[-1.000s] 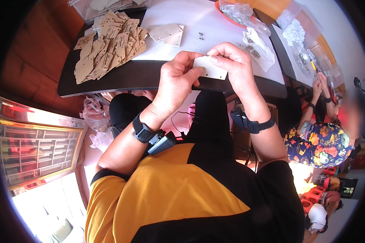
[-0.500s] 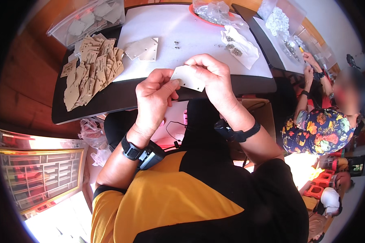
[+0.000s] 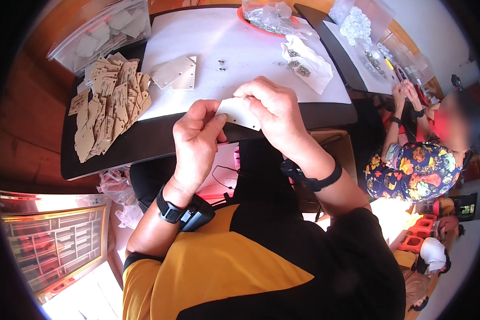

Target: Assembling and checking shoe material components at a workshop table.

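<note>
A thin off-white plate (image 3: 238, 114) with small holes along its edge is held tilted over the front edge of the table. My left hand (image 3: 197, 130) pinches its left end between thumb and fingers. My right hand (image 3: 274, 109) grips the plate's upper right corner; whether a small part is under those fingertips is hidden. Beyond my hands, a few tiny dark metal pieces (image 3: 221, 65) lie on the white table sheet (image 3: 218, 37). To their left, similar white plates (image 3: 182, 74) overlap on the sheet.
A heap of tan cards or plates (image 3: 109, 104) covers the table's left side, in front of a clear bin (image 3: 98, 32) of white plates. White wrapping (image 3: 320, 74) holds small metal parts near a red tray (image 3: 244, 20). A co-worker (image 3: 413, 170) sits at right.
The view has shifted slightly, so table items appear a little further left. Both my hands keep their hold on the plate. The co-worker's hands have come closer together.
</note>
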Demonstrator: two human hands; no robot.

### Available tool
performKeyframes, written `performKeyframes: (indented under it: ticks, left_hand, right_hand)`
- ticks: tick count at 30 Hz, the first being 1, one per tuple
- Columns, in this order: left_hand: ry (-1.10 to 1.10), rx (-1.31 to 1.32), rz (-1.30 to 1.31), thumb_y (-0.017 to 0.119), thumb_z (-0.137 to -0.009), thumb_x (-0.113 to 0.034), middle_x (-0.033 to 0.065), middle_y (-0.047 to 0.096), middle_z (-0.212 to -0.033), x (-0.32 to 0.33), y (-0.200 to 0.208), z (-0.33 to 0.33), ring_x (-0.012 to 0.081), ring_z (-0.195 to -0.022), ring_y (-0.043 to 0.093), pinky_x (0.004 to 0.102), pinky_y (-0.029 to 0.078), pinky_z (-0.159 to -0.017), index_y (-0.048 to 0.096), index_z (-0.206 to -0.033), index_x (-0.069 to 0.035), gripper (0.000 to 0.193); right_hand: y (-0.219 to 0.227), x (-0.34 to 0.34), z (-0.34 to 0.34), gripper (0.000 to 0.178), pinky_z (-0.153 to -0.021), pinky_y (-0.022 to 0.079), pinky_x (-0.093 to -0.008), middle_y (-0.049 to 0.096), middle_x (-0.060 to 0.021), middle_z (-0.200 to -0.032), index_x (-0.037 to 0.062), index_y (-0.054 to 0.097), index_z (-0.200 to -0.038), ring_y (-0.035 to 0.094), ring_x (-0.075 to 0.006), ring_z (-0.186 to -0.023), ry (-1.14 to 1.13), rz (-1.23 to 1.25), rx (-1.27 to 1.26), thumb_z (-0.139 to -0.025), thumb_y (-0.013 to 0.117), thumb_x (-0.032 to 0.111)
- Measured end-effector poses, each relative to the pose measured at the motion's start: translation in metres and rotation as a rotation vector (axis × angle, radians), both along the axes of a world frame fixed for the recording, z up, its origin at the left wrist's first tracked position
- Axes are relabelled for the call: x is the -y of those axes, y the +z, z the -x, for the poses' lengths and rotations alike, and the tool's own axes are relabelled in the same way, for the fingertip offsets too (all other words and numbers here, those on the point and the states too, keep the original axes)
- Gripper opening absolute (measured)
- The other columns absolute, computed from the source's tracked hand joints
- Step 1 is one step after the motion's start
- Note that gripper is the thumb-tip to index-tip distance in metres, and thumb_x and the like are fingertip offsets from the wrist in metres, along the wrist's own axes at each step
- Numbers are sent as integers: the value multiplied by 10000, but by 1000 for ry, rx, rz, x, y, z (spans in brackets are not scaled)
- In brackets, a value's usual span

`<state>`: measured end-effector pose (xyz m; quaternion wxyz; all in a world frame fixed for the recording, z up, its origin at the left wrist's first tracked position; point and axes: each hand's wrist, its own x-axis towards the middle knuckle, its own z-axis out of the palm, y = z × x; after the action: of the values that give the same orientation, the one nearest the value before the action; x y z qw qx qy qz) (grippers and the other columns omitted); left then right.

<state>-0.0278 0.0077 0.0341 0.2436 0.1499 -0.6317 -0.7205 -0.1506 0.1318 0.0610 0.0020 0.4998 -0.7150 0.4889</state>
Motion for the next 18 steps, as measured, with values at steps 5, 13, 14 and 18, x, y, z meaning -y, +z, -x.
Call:
performKeyframes:
  ticks: [5, 13, 14, 18]
  left_hand:
    - [61, -29, 8, 554, -918, -8, 22, 596, -689, 0, -2, 2, 26, -475, 450, 171, 362, -401, 635, -1066, 14, 170]
    - [55, -45, 32, 500, -880, 14, 49, 670, -833, 0, -1, 4, 40, -565, 497, 214, 434, -507, 630, -1056, 56, 222]
    - [56, -35, 33, 502, -880, 13, 47, 670, -827, 0, -1, 4, 41, -563, 501, 214, 436, -507, 632, -1053, 55, 221]
    - [46, -29, 35, 507, -881, 8, 51, 676, -817, -1, -1, 4, 46, -561, 517, 217, 449, -509, 638, -1050, 52, 218]
  right_hand:
    - [-10, 9, 1, 103, -677, 484, -263, 640, -53, -874, -30, 642, -957, 591, -123, -766, -56, 22, 0, -882, 573, -35]
    - [45, 1, 124, 87, -616, 468, -253, 662, -19, -757, 24, 674, -849, 597, -98, -694, -312, -546, -76, -821, 703, 102]
    - [46, 6, 131, 112, -664, 492, -321, 684, -59, -761, 59, 702, -848, 644, -184, -743, -352, -662, -125, -782, 719, 147]
    - [34, 18, 146, 127, -736, 514, -414, 714, -100, -817, 118, 727, -849, 686, -291, -835, -367, -855, -236, -744, 713, 187]
